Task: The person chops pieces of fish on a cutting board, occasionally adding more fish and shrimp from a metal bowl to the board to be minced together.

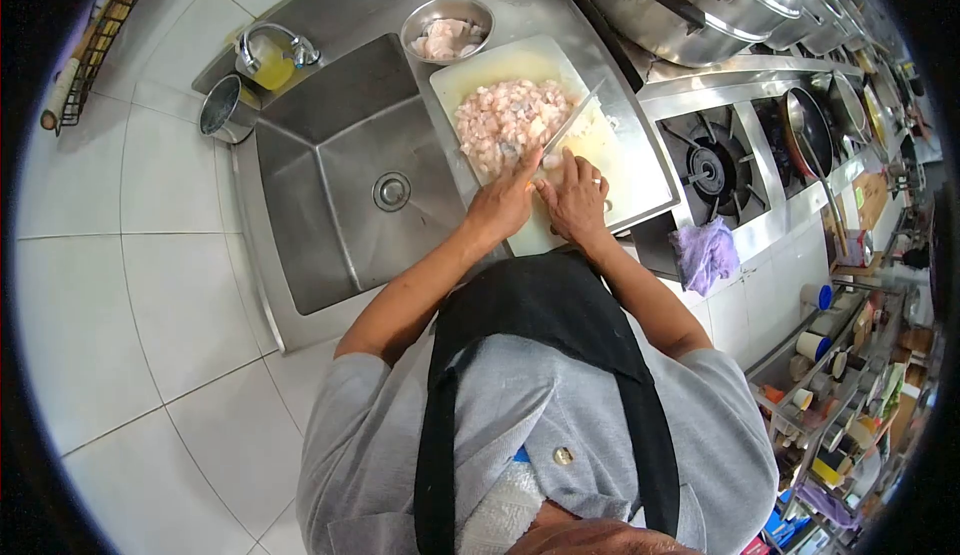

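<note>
My left hand is closed around the handle of a kitchen knife, whose blade slants up and right over the board. Beside it, my right hand rests on the white cutting board with bent fingers. A pale bit of raw meat shows at its fingertips, though the hand covers most of what lies there. To the left of the blade spreads a heap of diced raw meat, pale pink. Small white scraps lie right of the blade. Behind the board, a steel bowl contains larger raw pieces.
A steel sink lies left of the board, with a tap and a metal container at its far left corner. On the right stand a gas burner, a large pot, a frying pan and a purple cloth.
</note>
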Tool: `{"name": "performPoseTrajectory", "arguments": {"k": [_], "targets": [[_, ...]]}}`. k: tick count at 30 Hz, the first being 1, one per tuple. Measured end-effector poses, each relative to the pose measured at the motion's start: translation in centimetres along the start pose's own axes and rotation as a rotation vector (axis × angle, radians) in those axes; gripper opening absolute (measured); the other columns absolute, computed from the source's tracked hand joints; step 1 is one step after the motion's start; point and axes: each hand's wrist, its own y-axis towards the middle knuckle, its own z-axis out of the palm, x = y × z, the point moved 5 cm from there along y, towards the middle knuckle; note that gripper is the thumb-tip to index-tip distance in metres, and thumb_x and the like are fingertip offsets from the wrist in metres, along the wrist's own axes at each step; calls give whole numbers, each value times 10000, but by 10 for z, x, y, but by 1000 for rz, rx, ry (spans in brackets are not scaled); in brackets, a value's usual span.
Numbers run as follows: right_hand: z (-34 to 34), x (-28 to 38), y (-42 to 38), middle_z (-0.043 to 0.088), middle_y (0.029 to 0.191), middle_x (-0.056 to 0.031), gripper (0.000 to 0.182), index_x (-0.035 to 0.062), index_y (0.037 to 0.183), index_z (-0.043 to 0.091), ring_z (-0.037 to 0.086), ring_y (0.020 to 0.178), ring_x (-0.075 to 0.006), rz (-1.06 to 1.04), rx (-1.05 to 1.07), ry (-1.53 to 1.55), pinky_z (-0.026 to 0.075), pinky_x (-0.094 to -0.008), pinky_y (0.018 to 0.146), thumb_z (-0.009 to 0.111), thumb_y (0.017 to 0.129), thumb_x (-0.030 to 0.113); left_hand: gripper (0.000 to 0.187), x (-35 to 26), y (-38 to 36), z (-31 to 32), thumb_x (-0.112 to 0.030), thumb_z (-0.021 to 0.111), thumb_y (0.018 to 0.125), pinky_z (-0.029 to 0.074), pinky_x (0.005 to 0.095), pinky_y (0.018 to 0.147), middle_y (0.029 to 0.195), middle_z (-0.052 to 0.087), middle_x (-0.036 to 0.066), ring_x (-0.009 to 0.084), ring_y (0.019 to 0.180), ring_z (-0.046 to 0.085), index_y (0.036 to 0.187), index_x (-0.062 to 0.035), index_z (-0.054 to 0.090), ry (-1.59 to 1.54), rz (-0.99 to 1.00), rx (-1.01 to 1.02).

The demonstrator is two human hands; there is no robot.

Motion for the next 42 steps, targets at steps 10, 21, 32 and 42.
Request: {"name": "performPoseTrajectory", "arguments": {"k": [10, 21, 32, 42], "targets": [[-11, -21, 44, 665, 1004, -159, 208, 47, 1012, 671, 619, 958, -376, -338, 84, 459, 497, -473, 794, 683, 806, 69, 618, -43, -33, -41, -89, 409, 984, 472, 544, 972, 1365, 482, 365, 515, 1173, 551, 1572, -81, 220, 78, -152, 308], [-26, -22, 44, 611, 1006, -198, 283, 54, 1076, 636, 573, 983, -433, -307, 70, 519, 476, -489, 862, 670, 801, 111, 641, -30, 15, -20, -76, 507, 972, 463, 526, 957, 1338, 537, 316, 495, 1147, 559, 1562, -51, 258, 91, -11, 173], [-28, -23, 37, 630, 1009, -185, 353, 53, 1073, 630, 595, 999, -425, -340, 140, 512, 492, -503, 874, 719, 757, 183, 682, -26, 27, -7, -54, 497, 952, 467, 551, 919, 1255, 573, 342, 497, 1129, 574, 1573, -61, 215, 8, 30, 184], [-34, -31, 39, 624, 1138, -183, 434, 65, 1128, 641, 578, 1101, -413, -327, 319, 462, 490, -481, 940, 746, 743, 235, 705, -37, -15, -2, -61, 498, 960, 449, 560, 957, 1309, 543, 345, 513, 1125, 567, 1581, -61, 165, 42, 67, 136]]}}
